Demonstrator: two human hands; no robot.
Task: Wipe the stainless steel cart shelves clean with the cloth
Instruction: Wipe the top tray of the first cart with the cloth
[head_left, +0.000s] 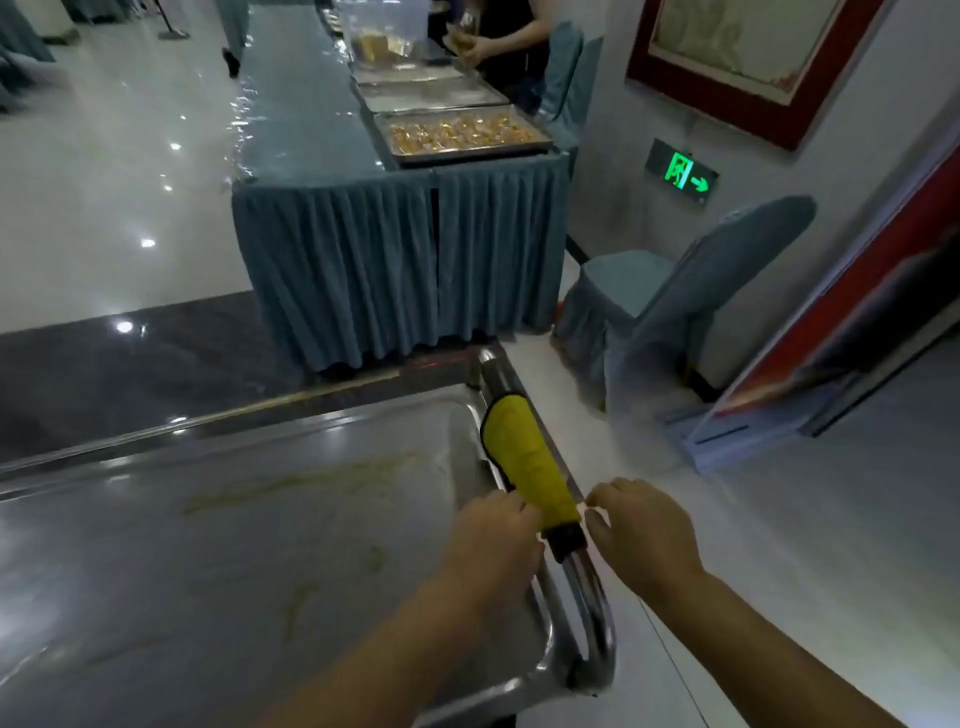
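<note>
A yellow cloth (524, 457) is wrapped lengthwise round the steel handle bar (582, 577) at the right edge of a cart, its long axis following the bar, from the near end by the person up and away to the left. The left hand (493, 540) curls its fingers onto the cloth's near left edge. The right hand (644, 535) hovers just beside the near end with thumb and forefinger bent; whether they pinch it cannot be told. Left of the bar lies the cart's top shelf (156, 571), streaked with yellowish smears (291, 486). Beyond stand a blue-skirted worktop (395, 260) bearing a food tray (462, 132), a covered chair (675, 312) and a green exit sign (681, 172)
</note>
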